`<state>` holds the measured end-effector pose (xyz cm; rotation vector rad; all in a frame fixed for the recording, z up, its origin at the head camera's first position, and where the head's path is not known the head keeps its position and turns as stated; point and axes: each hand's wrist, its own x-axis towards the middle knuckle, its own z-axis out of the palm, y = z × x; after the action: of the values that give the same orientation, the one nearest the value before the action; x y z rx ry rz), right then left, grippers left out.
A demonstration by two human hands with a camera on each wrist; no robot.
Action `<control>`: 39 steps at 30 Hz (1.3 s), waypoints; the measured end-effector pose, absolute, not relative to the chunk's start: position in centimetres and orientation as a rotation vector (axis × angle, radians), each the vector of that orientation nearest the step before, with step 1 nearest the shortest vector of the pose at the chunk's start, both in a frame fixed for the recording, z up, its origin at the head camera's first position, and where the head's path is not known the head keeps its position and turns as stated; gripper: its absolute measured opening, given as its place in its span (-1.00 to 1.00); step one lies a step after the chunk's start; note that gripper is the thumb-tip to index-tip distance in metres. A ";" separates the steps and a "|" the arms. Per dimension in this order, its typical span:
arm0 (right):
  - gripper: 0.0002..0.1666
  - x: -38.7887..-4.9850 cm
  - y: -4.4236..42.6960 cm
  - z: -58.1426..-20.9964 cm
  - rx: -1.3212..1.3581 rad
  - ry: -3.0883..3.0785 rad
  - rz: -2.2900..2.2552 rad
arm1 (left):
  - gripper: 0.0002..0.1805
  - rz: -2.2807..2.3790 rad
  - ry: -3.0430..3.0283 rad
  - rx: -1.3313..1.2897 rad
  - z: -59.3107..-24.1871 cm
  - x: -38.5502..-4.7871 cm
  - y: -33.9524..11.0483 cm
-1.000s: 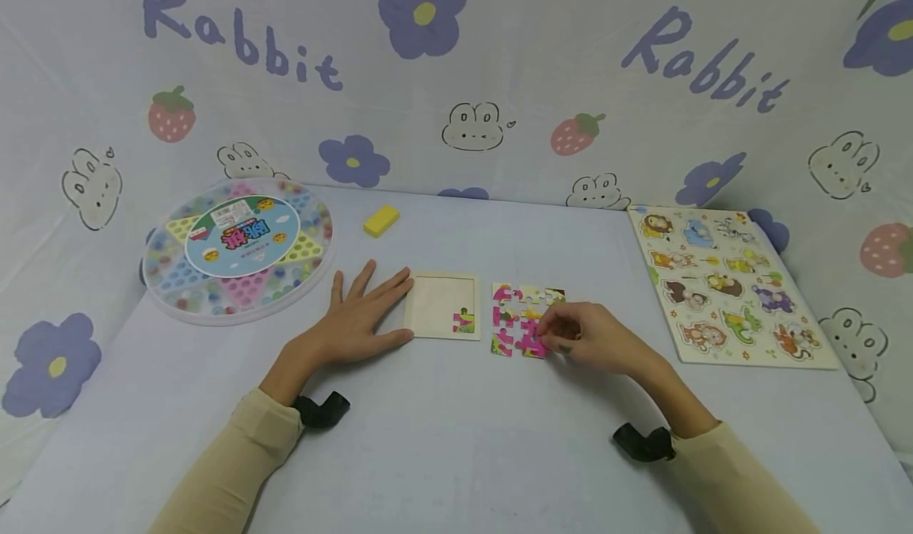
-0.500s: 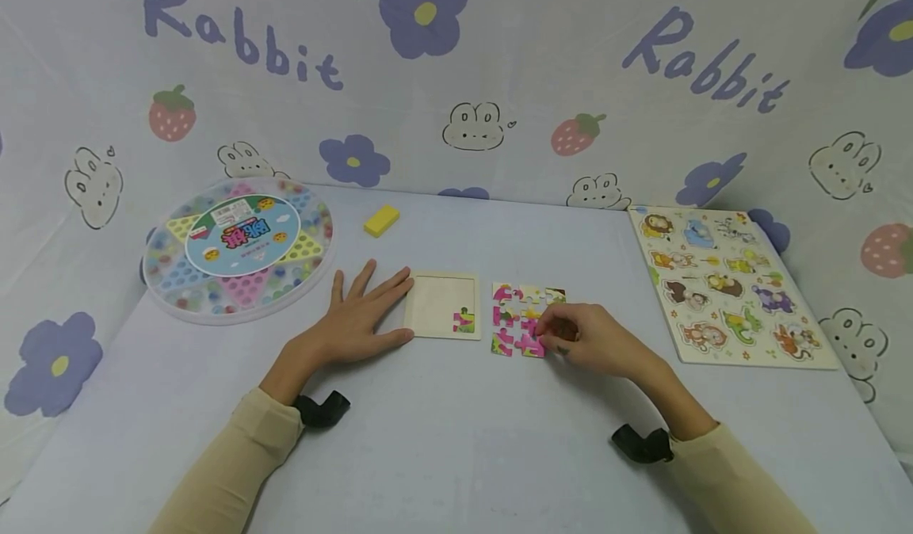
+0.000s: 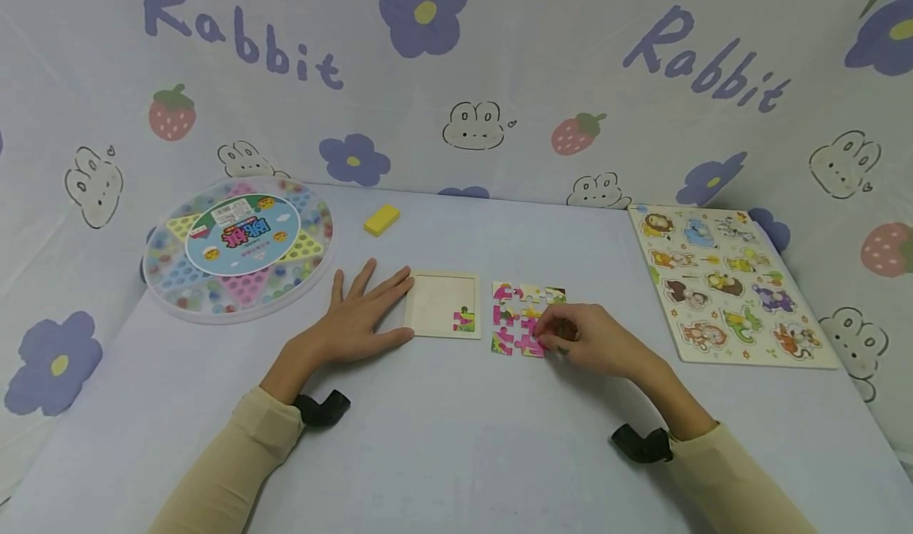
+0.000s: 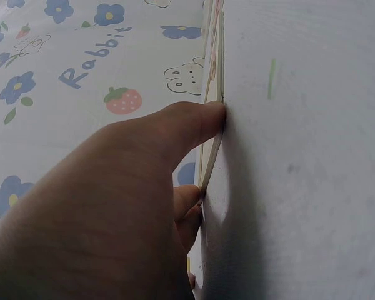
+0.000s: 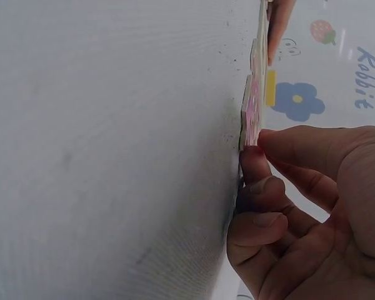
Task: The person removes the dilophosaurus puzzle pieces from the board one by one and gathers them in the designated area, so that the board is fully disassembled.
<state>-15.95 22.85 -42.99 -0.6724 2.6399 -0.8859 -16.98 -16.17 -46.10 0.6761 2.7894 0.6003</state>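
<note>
A shallow square wooden puzzle tray (image 3: 442,274) lies in the middle of the table, with one pink-and-green jigsaw piece (image 3: 465,322) in its near right corner. My left hand (image 3: 360,324) is spread flat at its left side, with fingertips and thumb touching the edge; the left wrist view shows the thumb against the tray's rim. Just right of the tray are several loose jigsaw pieces (image 3: 502,314) set out in rows. At their near right corner my right hand (image 3: 595,340) pinches a pink jigsaw piece (image 3: 529,346) between thumb and finger. Its curled fingers hide part of the pieces behind.
A round board game box (image 3: 242,296) lies at the back left, and a yellow block (image 3: 381,220) sits behind the tray. On the right is a wooden animal puzzle board (image 3: 735,288). A printed cloth (image 3: 499,51) hangs behind the table.
Over the last second the right fingers have shifted very slightly left at the pink piece. The left hand and the tray have stayed still.
</note>
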 end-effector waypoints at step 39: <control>-0.81 -19.3 13.9 -42.4 -0.821 2.560 -0.911 | -0.06 0.613 2.786 0.691 -46.2 -17.2 -16.3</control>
<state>-19.34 13.85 -42.43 -0.8209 2.5602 -0.9112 -17.16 -16.29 -46.23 0.6905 2.7856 0.6125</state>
